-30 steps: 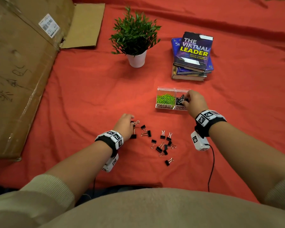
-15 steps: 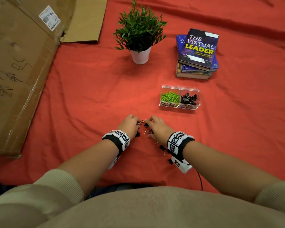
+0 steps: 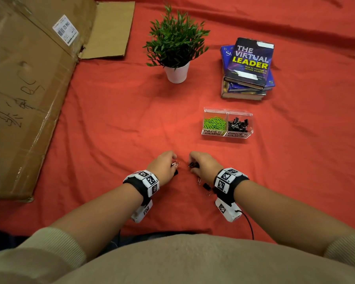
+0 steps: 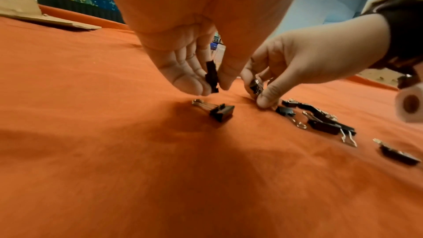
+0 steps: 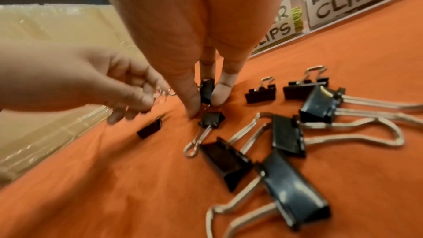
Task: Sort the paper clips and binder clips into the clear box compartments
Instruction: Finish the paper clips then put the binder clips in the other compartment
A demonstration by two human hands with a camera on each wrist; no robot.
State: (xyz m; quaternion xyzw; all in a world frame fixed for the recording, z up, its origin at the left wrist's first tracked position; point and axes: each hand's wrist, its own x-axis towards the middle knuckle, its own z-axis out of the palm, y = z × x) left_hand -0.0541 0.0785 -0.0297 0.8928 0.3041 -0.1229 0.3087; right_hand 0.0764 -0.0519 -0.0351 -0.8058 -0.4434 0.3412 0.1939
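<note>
Both hands' fingers pinch binder clips, seen only in wrist views: left hand (image 4: 183, 57), right hand (image 5: 183, 33).

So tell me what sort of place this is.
Probably a home or a makeshift recording spot, not an office desk: a wrinkled red cloth covers the surface, flattened cardboard lies on it, and a small potted plant stands beside a stack of books.

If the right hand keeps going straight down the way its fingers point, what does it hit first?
The red cloth. The right hand already pinches a binder clip just above it; another clip lies close beside the fingertips and might get nudged.
</note>
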